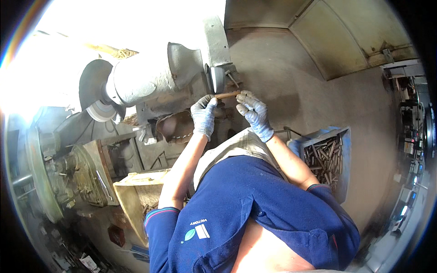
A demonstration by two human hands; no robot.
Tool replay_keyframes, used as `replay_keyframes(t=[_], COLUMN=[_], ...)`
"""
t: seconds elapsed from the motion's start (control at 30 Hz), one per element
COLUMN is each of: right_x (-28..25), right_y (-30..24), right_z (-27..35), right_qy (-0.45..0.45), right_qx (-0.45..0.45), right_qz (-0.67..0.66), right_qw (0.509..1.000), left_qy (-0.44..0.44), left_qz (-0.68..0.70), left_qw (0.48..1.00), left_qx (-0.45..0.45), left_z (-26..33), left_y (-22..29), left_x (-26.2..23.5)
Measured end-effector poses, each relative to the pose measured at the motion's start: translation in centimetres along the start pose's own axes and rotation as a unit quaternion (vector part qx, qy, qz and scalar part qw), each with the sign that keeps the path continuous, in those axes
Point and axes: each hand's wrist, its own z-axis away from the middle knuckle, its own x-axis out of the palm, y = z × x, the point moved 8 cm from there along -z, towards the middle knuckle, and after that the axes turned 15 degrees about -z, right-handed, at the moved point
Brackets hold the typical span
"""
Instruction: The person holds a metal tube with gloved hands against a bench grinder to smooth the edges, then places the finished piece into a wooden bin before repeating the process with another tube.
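Observation:
A short brownish metal rod (226, 95) spans the gap between my two gloved hands, lying roughly level. Its left end is pinched in the fingers of my left hand (203, 117). At the other end, the fingertips of my right hand (256, 114) close on the rod. Both gloves are pale blue with grey, dirty fingers. Just beyond the rod stands the right wheel (217, 81) of a grey bench grinder (143, 79). The rod lies right at this wheel's near edge; whether they touch, I cannot tell.
On my right stands a blue bin (347, 159) full of short metal rods. A wooden box (129, 191) with some rods is at my left. The grinder's second wheel (101, 110) is at far left, above other machinery (84, 173). Metal panels (332, 36) stand behind.

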Motion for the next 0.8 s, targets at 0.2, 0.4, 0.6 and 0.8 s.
replay_keyframes(t=[0.2,0.4,0.6,0.8], right_x=[0.1,2.5,4.2,1.0], right_y=[-0.9,0.7,2.2,1.3], right_z=[-0.8,-1.3,-1.4,-1.4], right_qy=[0.014,-0.013,-0.007,0.025], right_qx=[0.008,-0.019,0.030,0.028], right_qz=[0.073,0.118,0.059,0.108], right_qw=[0.997,0.993,0.998,0.993], left_qy=[-0.019,0.024,0.039,-0.003], left_qz=[-0.023,0.001,0.035,-0.048], left_qw=[1.000,1.000,0.998,0.998], left_qx=[0.010,-0.008,-0.047,-0.029], left_z=[-1.0,-2.9,-2.1,-3.5], left_y=[-0.4,-4.7,-2.7,-4.5], left_x=[0.7,-3.3,-4.8,-1.7])
